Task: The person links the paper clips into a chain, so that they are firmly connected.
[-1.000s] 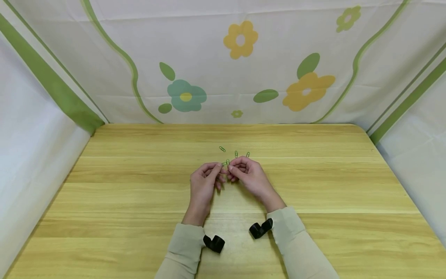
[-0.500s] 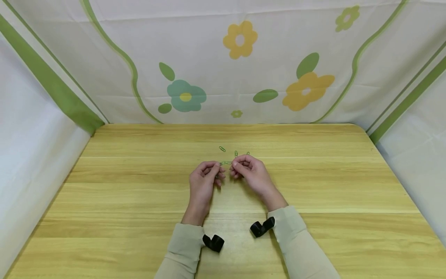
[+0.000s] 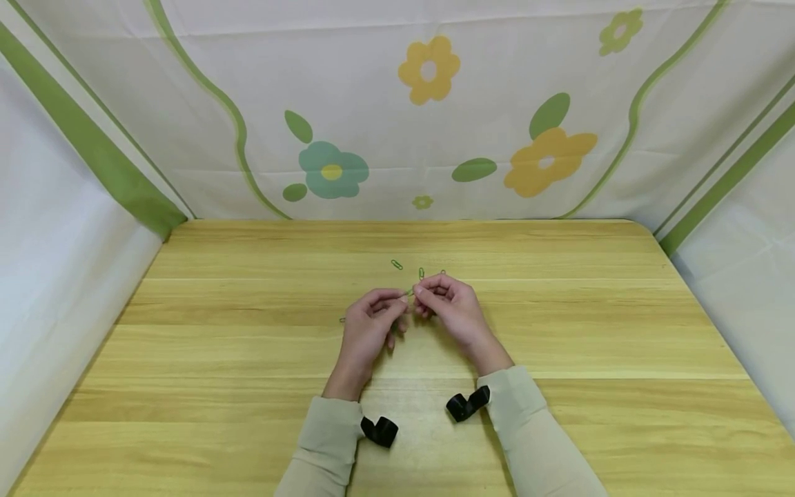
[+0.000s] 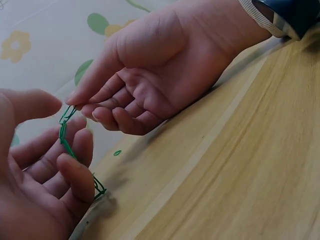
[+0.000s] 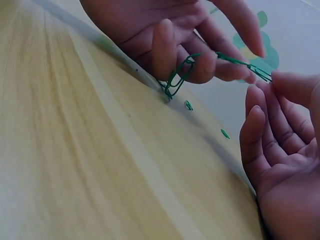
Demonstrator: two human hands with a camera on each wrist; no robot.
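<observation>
A chain of green paper clips (image 5: 235, 59) runs between the two hands above the table. My right hand (image 3: 456, 310) pinches its end clip (image 4: 69, 111) between thumb and index finger. My left hand (image 3: 373, 328) has the chain passing through its loosely curled fingers, with the thumb lifted away from it. In the right wrist view, linked clips (image 5: 179, 79) dangle below the left fingers, close over the wood. Just beyond the hands, loose green paper clips lie on the table: one at a slant (image 3: 397, 264), one lengthwise (image 3: 421, 273), and one mostly hidden by the right hand (image 3: 443, 272).
The wooden table (image 3: 205, 345) stretches out on both sides of the hands. White cloth with printed flowers (image 3: 428, 138) hangs behind its far edge and at both sides. Each wrist wears a black camera, one at the left cuff (image 3: 380, 433), another at the right (image 3: 467, 404).
The right hand has drawn slightly right, stretching the chain. The left hand's fingers have then slid right along it towards the right fingertips. A bit of green now shows left of the left hand.
</observation>
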